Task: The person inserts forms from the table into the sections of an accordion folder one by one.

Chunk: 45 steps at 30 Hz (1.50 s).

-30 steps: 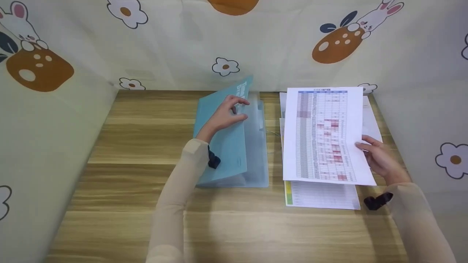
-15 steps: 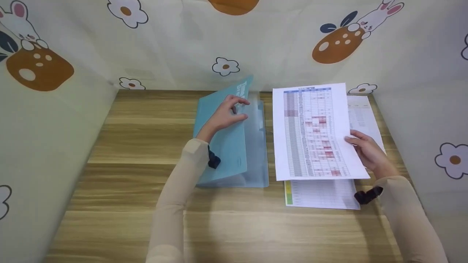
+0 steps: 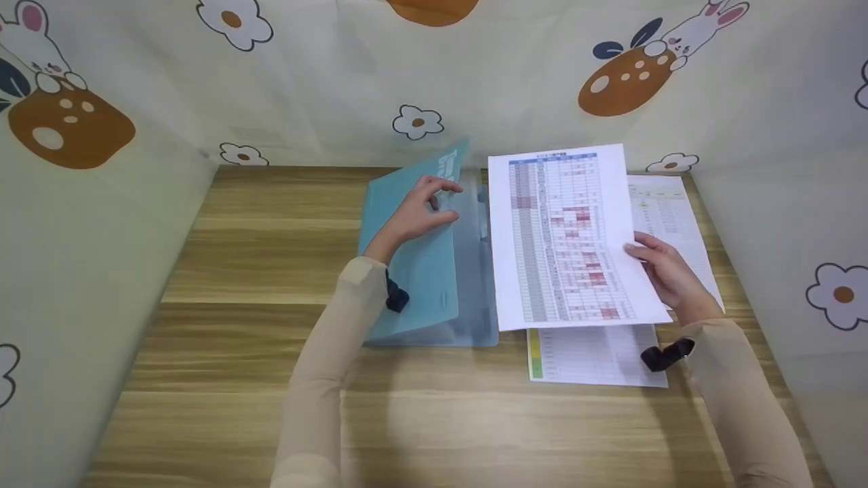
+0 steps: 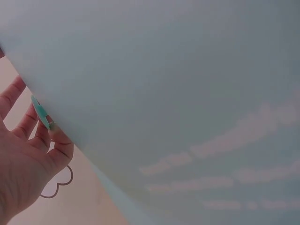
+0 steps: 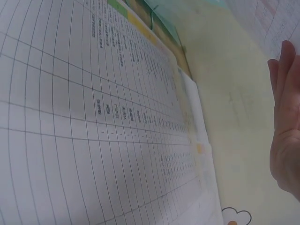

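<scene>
A teal plastic folder stands partly open on the wooden table, its front cover tilted up. My left hand holds that cover near its upper free edge, thumb and fingers bent at the edge; in the left wrist view the cover fills most of the frame beside the hand. My right hand pinches the right edge of a white printed sheet, a table with red-shaded cells. The sheet is raised, and its left edge overlaps the folder's right edge. In the right wrist view only part of the hand shows.
Under the raised sheet lies a printed page with a yellow and green strip. Another printed paper lies behind it at the right. Patterned cloth walls enclose the table at the back and sides.
My right hand has moved left and slightly away from me with the printed sheet, which now reaches over the folder's right edge. The left hand and the raised cover have stayed in place.
</scene>
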Each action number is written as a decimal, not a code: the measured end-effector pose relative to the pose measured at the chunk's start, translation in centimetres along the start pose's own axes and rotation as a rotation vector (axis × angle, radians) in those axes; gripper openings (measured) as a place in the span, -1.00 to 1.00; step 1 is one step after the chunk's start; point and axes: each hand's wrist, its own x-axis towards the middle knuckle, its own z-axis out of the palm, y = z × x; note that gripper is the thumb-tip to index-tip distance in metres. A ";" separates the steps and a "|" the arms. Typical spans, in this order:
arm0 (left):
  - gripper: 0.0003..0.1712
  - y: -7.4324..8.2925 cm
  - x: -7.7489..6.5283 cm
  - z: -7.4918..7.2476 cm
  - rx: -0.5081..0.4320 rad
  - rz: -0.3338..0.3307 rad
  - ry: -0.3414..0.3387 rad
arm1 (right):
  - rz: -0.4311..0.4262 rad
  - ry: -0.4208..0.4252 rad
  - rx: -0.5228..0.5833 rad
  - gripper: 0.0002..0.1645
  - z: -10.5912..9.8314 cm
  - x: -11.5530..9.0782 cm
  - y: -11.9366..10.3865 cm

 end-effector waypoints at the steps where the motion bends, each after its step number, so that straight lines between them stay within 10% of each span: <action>1: -0.58 0.0 0.0 0.0 -0.001 0.001 -0.001 | -0.007 -0.004 0.010 -0.76 0.2 0.1 0.1; 18: -0.56 0.3 0.2 0.0 0.014 -0.022 0.017 | -0.100 0.025 0.102 -0.75 3.3 1.3 1.1; 45: -0.53 0.6 -0.1 0.1 0.045 -0.097 0.026 | -0.007 -0.072 0.020 -0.64 6.2 2.3 3.3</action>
